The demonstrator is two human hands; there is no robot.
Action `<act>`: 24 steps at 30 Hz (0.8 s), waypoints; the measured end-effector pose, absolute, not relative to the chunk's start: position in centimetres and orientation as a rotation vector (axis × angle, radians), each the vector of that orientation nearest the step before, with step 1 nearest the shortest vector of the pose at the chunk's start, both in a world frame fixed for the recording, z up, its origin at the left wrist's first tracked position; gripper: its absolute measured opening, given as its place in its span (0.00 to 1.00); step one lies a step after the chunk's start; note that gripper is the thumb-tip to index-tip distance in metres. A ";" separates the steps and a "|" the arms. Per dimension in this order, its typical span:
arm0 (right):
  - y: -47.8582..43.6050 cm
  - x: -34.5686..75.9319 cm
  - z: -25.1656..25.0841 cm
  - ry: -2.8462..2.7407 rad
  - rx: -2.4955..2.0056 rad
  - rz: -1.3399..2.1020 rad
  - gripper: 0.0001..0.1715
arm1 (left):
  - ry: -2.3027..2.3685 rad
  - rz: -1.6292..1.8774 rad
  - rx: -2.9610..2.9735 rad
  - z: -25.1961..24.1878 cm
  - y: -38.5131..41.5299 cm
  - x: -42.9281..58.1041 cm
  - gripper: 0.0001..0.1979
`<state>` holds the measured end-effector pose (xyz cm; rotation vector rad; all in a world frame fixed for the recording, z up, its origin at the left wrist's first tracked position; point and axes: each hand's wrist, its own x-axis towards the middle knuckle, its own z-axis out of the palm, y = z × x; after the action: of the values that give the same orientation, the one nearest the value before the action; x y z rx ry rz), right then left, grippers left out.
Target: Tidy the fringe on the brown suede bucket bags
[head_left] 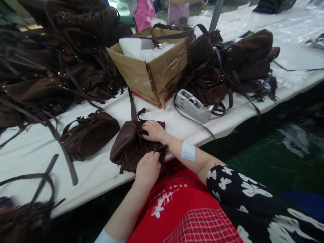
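Observation:
A dark brown fringed handbag (pixel 129 143) lies on its side at the table's front edge, its smooth base facing left. My right hand (pixel 154 131) grips the bag's upper part, fingers curled into the material and thumb partly hidden. Closer to my body, my left hand (pixel 149 167) has its fingers bent over the lower edge of the same bag, near the opening. What the left fingertips pinch is partly hidden. A strap with a small buckle (pixel 143 110) lies just beyond the bag. Left of it rests another brown fringed bag (pixel 93 135).
A cardboard box (pixel 164 77) with white foam stands behind the bag. A grey tape dispenser (pixel 193 106) sits to the right. Brown bags (pixel 32 81) are heaped at left, more bags (pixel 248 60) at right. Loose straps (pixel 62 148) cross the white table (pixel 101 172). People in pink stand beyond.

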<state>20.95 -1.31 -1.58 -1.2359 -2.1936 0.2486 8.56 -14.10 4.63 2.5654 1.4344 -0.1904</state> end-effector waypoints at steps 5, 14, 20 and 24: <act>-1.3 20.9 -1.5 -2.185 -1.250 0.286 0.11 | 1.375 -0.238 2.522 5.9 -13.5 8.0 0.09; -1.3 21.0 -1.5 -2.195 -1.225 0.265 0.12 | 1.166 -0.121 2.356 5.6 -12.9 6.4 0.09; -1.0 21.1 -1.7 -2.193 -1.224 0.293 0.12 | 1.122 -0.116 2.337 7.3 -14.1 4.4 0.11; -0.9 21.0 -1.7 -2.201 -1.246 0.285 0.11 | 1.088 -0.197 2.349 8.2 -15.1 3.9 0.11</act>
<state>20.97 -0.94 -1.73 -1.2462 -2.2006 0.2854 3.88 -15.06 8.24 2.3486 1.0884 -0.1971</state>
